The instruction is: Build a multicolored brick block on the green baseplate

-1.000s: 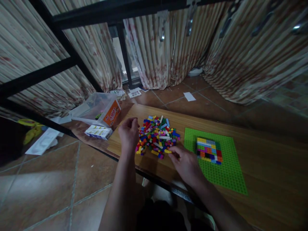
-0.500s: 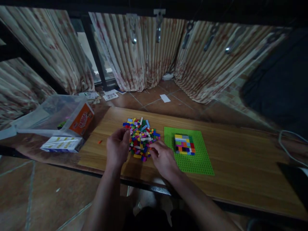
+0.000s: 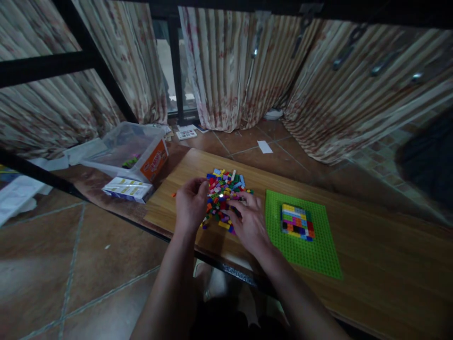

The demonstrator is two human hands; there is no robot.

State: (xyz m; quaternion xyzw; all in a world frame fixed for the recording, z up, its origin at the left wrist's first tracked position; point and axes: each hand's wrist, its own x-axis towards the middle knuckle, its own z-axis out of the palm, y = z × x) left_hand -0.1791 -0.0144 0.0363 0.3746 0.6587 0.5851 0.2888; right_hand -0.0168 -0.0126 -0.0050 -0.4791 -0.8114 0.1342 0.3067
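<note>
A heap of small multicoloured building bricks (image 3: 223, 185) lies on the wooden board. At its left edge is my left hand (image 3: 193, 198), thumb and fingers pinched together; whatever they hold is hidden. My right hand (image 3: 250, 222) reaches over the heap's right side with fingers apart, the fingertips among the bricks. To the right of it lies a green studded baseplate (image 3: 318, 255). A flat block of bricks in many colours (image 3: 296, 221) sits on the baseplate, roughly rectangular, with neither hand touching it.
Left of the board (image 3: 170, 212) stand a clear plastic tub (image 3: 120, 163) with an orange label and a white-and-yellow carton (image 3: 127, 190). A lone orange brick (image 3: 174, 194) lies by my left hand. Striped curtains (image 3: 226, 71) hang behind; a white card (image 3: 264, 147) lies on the tiles.
The view has swung left, so everything appears further right. My right hand's fingers have spread and reach further over the heap. My left hand stays pinched beside it.
</note>
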